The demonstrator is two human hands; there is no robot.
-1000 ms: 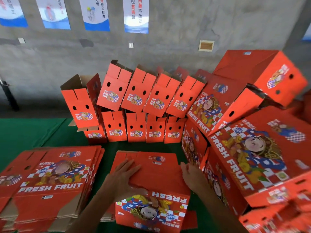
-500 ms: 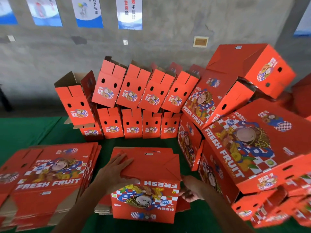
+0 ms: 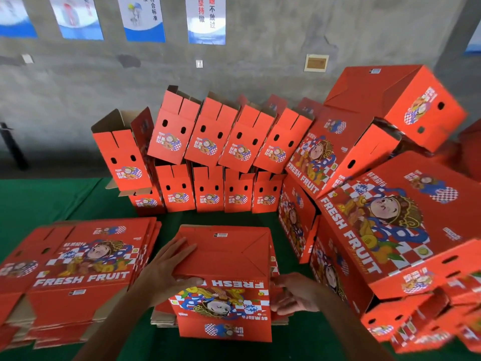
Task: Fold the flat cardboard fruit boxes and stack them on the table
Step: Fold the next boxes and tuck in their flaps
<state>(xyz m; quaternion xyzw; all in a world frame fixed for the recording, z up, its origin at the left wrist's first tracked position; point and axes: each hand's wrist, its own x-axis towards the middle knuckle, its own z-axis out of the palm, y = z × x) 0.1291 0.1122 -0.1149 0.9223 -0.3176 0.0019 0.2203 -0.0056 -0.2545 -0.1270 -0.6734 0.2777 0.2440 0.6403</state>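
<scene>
On the green table cover (image 3: 59, 201), near edge, centre: one red fruit box (image 3: 223, 282), partly set up, its folded base panels facing up and the printed "FRESH" side turned toward the viewer, upside down. It sits on a short pile of flat cardboard (image 3: 164, 317).

Left hand (image 3: 166, 269): laid on the box's upturned base at its left edge, fingers straight and spread across the panel, thumb reaching round onto the printed side; pressing, not clenched.

Right hand (image 3: 296, 295): at the box's right edge, fingers curled in against the side; it appears to be pinching a side flap, though the contact is partly hidden.

Left of the box: a stack of flat boxes (image 3: 78, 267), printed side up, reading "FRESH FRUIT".

Behind, against the grey wall (image 3: 260, 56): two rows of folded boxes (image 3: 208, 162), the upper row tilted, open tops showing, each with two finger holes.

Right: a pile of larger folded boxes (image 3: 385, 225), leaning at angles, touching one another.

On the wall: several blue-and-white posters (image 3: 205, 19) and a small plaque (image 3: 316, 63).
</scene>
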